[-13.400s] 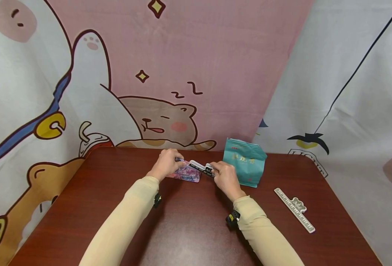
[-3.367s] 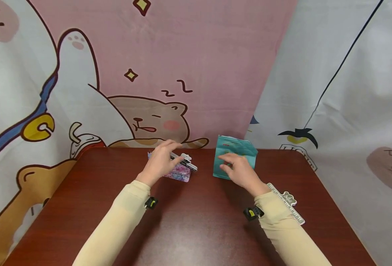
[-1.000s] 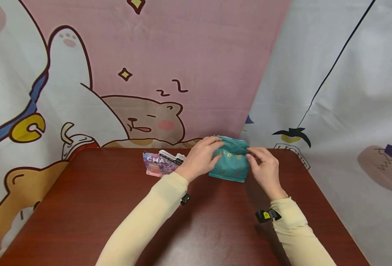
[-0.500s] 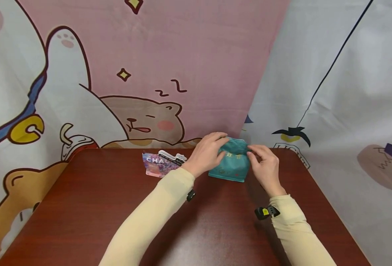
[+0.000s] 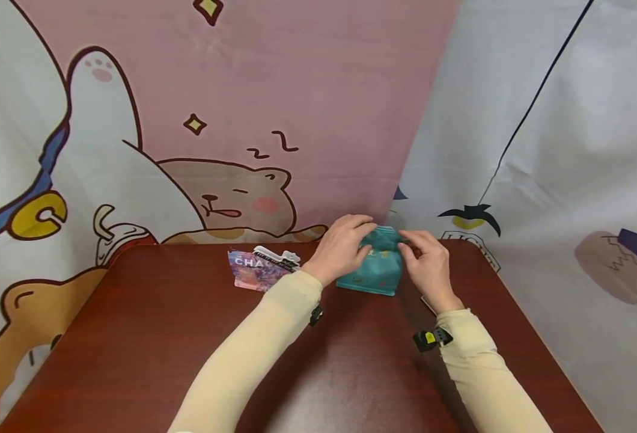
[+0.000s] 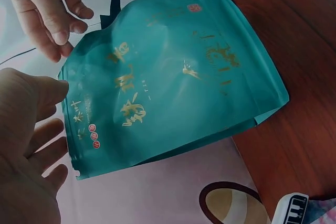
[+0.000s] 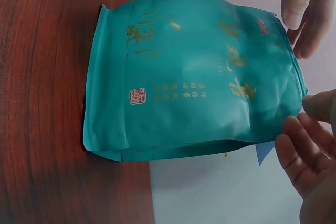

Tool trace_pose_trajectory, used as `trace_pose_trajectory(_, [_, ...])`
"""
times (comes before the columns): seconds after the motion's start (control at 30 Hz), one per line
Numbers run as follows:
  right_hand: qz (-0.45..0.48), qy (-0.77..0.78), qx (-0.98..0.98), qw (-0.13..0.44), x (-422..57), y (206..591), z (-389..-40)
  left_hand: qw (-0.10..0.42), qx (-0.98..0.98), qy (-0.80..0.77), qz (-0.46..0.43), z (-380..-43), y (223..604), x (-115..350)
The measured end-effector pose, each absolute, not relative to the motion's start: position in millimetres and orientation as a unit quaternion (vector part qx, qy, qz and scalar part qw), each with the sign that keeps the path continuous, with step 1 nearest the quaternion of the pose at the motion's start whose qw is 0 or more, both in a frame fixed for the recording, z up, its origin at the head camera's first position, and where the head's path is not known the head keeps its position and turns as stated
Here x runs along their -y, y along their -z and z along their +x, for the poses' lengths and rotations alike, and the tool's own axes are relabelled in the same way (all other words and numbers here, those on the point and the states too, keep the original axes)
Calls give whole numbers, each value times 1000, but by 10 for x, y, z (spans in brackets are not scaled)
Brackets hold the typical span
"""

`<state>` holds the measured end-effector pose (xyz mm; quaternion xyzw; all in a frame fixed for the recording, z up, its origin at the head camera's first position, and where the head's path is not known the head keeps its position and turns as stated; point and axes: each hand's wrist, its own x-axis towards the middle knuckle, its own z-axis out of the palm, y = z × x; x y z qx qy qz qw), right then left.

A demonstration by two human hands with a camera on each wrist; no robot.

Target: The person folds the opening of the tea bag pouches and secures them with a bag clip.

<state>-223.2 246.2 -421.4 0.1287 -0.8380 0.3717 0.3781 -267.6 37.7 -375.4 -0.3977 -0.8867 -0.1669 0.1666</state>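
While both hands work at the top of the teal pouch [image 5: 379, 270], its base sits on the table [image 5: 134, 361], toward the far edge and a little right of centre. Left hand [image 5: 340, 246] on the pouch's left: thumb at the front of the top edge, fingers slightly bent and apart; cannot tell whether it truly grips. Right hand [image 5: 429, 264] seems to pinch the right top corner, thumb against fingertips. Holding from opposite ends probably keeps the soft edge straight and the pouch from slumping. To the left, apart: a pink-purple packet [image 5: 250, 278] with a piano-patterned clip [image 5: 276, 258] across it, presumably to keep it shut. Pale strip [image 5: 428, 305] beside the right wrist, mostly hidden.
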Motion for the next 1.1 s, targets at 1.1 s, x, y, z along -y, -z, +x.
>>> trace_pose_trajectory(1.1, [108, -328, 881, 322, -2477, 4216, -2348, 171, 878, 249, -371, -2844, 3865, -639])
